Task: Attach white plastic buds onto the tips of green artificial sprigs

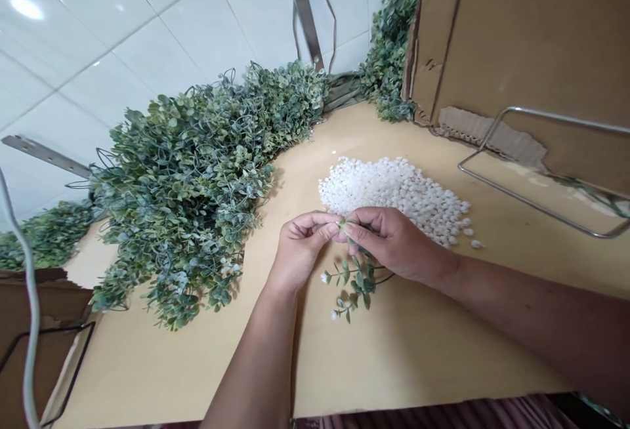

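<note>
My right hand [381, 235] pinches an artificial leaf sprig [361, 281] near one of its tips. Its leafy branches hang below the fingers, and two of them end in small white pieces. Thumb and forefinger of my left hand [308, 239] are closed at that same tip, touching the right fingertips. What lies between the left fingers is too small and covered to make out. Just behind my hands spreads a pile of small white bead-like pieces [384, 183] on the tan table [236, 363].
A large heap of artificial greenery [191, 173] lies at the left, against the white tiled wall [197, 29]. A cardboard box [531, 42] stands at the back right, with a bent metal wire frame [536, 206] before it. A white cable [29, 298] hangs at the far left.
</note>
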The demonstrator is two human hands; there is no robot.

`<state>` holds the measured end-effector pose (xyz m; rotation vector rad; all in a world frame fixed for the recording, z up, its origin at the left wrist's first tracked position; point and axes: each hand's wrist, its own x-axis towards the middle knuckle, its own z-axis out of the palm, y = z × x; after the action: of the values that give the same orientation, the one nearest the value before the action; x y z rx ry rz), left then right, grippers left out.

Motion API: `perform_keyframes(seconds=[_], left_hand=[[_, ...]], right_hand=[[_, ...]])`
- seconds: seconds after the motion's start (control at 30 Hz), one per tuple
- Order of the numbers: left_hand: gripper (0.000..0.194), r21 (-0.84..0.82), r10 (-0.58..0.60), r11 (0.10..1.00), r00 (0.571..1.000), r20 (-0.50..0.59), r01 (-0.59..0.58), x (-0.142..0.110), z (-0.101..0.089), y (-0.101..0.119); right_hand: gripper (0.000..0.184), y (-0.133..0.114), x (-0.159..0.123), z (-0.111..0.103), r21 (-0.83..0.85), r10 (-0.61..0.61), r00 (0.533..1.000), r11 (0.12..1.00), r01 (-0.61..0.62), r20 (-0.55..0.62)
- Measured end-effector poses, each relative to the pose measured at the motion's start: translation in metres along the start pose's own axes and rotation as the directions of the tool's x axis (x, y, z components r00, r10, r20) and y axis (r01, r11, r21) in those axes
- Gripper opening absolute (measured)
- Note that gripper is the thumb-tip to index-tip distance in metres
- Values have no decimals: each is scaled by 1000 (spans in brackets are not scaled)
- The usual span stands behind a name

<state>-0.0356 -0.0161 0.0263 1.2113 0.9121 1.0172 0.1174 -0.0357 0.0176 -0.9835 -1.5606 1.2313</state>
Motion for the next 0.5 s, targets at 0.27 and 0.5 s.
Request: perform_keyframes(seconds=[0.27,0.5], left_hand=[[18,103,-5,995,996,-86,14,1,0,6],[16,83,11,997,999,-35,-8,0,1,10]], right_hand=[[25,7,4,-4,79,22,997,996,-28,73],[24,8,5,-4,142,5,994,990,-20,105]])
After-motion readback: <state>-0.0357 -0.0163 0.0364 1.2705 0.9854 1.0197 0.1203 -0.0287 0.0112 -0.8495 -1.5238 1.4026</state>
